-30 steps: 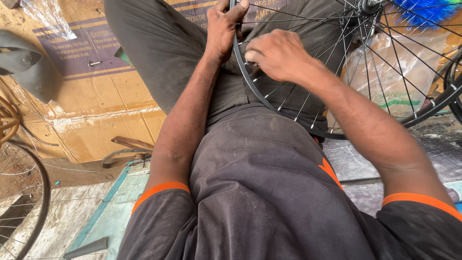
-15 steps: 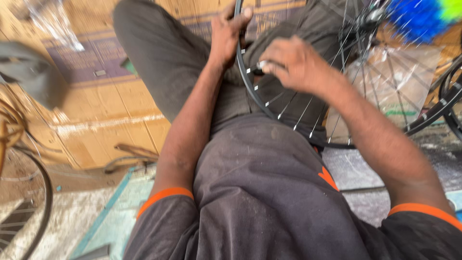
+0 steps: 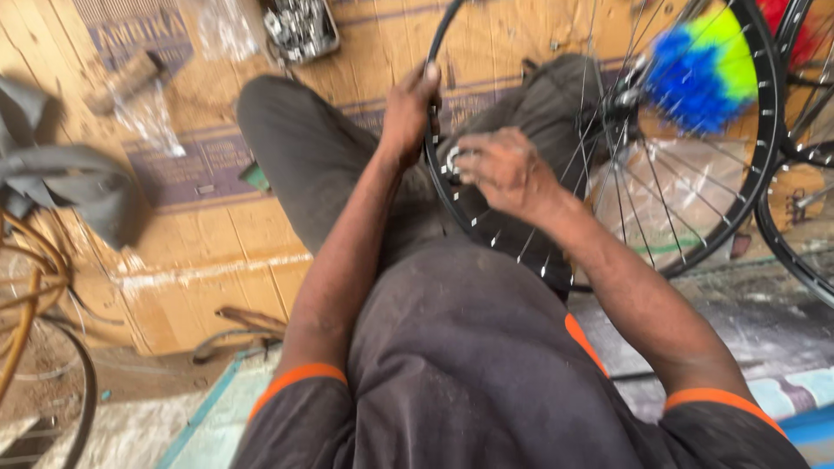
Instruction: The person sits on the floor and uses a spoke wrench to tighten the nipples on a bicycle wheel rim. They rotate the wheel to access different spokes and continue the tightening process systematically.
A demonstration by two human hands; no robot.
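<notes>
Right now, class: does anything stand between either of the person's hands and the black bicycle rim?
Nothing visible does. The left hand already grips the black rim, and the right hand rests against it at the spokes.

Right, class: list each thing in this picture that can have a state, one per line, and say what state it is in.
Left hand: closed around the rim, thumb on top.
Right hand: fingers pinched at a small metal part on the rim's inner side.
Bicycle wheel rim: bare, no tyre, spoked, resting across the lap.
Blue-green brush: sits at the hub, blurred.
Tray of metal parts: full, on the cardboard.
</notes>
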